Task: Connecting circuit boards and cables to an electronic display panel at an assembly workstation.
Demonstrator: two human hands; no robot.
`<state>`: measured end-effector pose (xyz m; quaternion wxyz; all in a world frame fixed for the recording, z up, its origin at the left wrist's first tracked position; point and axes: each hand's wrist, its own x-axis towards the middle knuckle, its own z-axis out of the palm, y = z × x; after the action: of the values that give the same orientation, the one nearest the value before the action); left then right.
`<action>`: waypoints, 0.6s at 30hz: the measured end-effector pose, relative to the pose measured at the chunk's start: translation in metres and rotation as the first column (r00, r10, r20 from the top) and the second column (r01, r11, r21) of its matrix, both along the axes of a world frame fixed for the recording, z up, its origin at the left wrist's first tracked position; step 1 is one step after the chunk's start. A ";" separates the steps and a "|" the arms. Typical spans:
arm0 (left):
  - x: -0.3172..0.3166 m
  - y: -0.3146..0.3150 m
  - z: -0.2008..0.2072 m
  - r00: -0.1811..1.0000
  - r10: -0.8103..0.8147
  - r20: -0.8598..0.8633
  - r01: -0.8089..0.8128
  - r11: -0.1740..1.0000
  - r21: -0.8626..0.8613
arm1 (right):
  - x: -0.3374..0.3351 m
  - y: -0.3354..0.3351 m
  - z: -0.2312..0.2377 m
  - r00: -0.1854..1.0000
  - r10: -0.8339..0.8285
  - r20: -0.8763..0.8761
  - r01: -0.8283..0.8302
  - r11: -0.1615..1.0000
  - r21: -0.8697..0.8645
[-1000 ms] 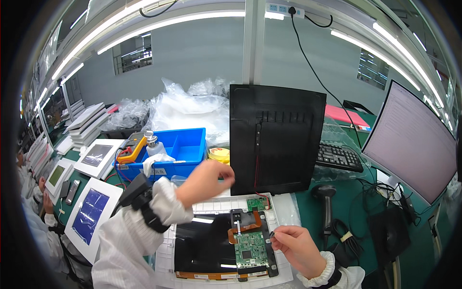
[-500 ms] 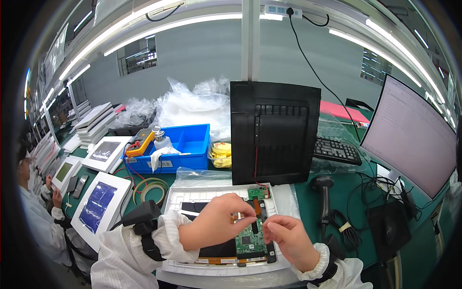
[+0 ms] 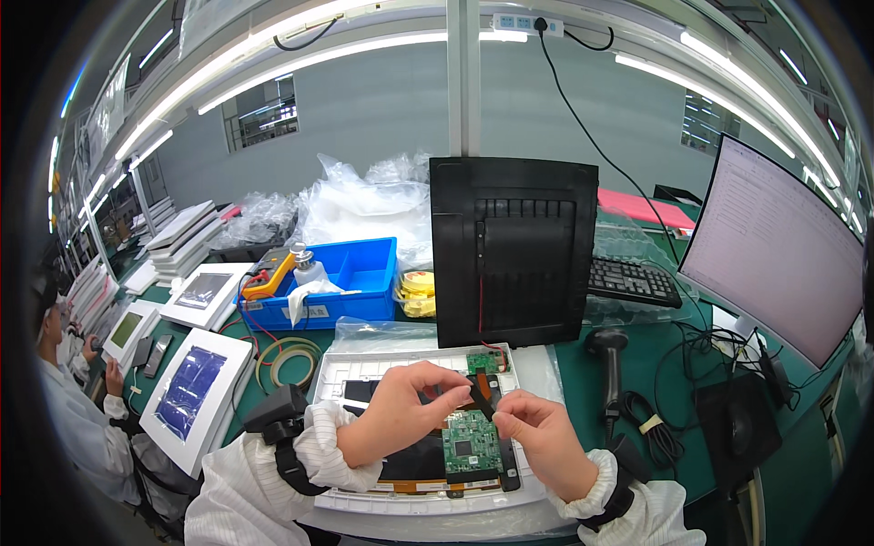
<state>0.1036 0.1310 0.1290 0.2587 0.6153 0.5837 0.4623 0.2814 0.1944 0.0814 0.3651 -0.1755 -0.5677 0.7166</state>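
Above an opened white panel housing (image 3: pixel 341 364), my left hand (image 3: pixel 405 400) and my right hand (image 3: pixel 546 437) face each other. A short black strip (image 3: pixel 481 401), which looks like tape, slants between them. My left thumb and forefinger pinch its upper end; my right fingertips pinch its lower end. Beneath my hands lies a green circuit board (image 3: pixel 471 446), partly covered by them. A smaller green board (image 3: pixel 486 362) sits at the housing's far edge. Joined to the housing by a red wire, a black back cover (image 3: pixel 519 255) stands upright behind it.
A blue bin (image 3: pixel 369 273) holds a yellow meter (image 3: pixel 273 275) and a bottle. Tape rolls (image 3: pixel 289 364) and white display panels (image 3: pixel 196 400) lie left, near another person (image 3: pixel 77 419). To the right are a handheld scanner (image 3: pixel 610 382), tangled cables, a keyboard (image 3: pixel 633 282) and a monitor (image 3: pixel 774 255).
The black strip, upright beside my fingers before, now slants between both hands. My right hand has risen slightly and turned, and more of the green board shows.
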 end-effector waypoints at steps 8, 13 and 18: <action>-0.010 0.018 -0.017 0.994 -0.087 0.067 0.091 0.994 -0.052 | 0.003 0.006 0.005 0.991 -0.003 0.132 -0.007 0.997 0.074; -0.009 0.023 -0.028 0.997 -0.060 -0.040 0.060 0.998 0.005 | 0.000 0.015 -0.001 0.979 0.008 0.205 -0.029 0.995 0.098; -0.012 0.039 -0.042 0.953 0.017 -0.303 0.045 0.979 0.198 | -0.011 0.037 -0.020 0.923 -0.213 0.322 0.132 0.958 0.254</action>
<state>0.0916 0.1698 0.0866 0.1056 0.7062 0.5620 0.4175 0.2704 0.2316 0.0611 0.3393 -0.3051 -0.6836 0.5696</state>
